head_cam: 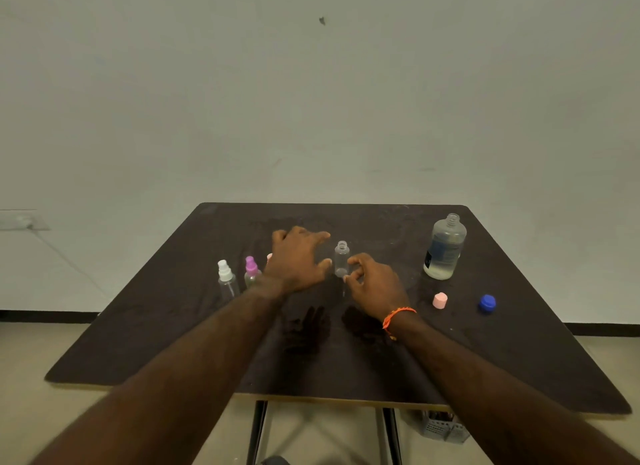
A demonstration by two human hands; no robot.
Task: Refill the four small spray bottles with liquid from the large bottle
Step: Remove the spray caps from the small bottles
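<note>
At the middle of the dark tabletop (173,326), an uncapped small clear bottle (341,258) is flanked by both hands. The right hand (375,284) is held just beside its base with fingers curled, nothing gripped; contact cannot be told. The left hand (298,258) is spread flat, fingers apart, hiding part of a pink-topped bottle (269,256). Further left, a purple-capped spray bottle (251,272) and a white-capped spray bottle (227,279) are stood upright. To the right, the open large bottle (445,248), a pink cap (440,300) and a blue cap (487,303) are seen.

dark table (173,343) | small spray bottles (227,279) | large bottle (445,248) | pink cap (440,300) | blue cap (487,303)
</note>
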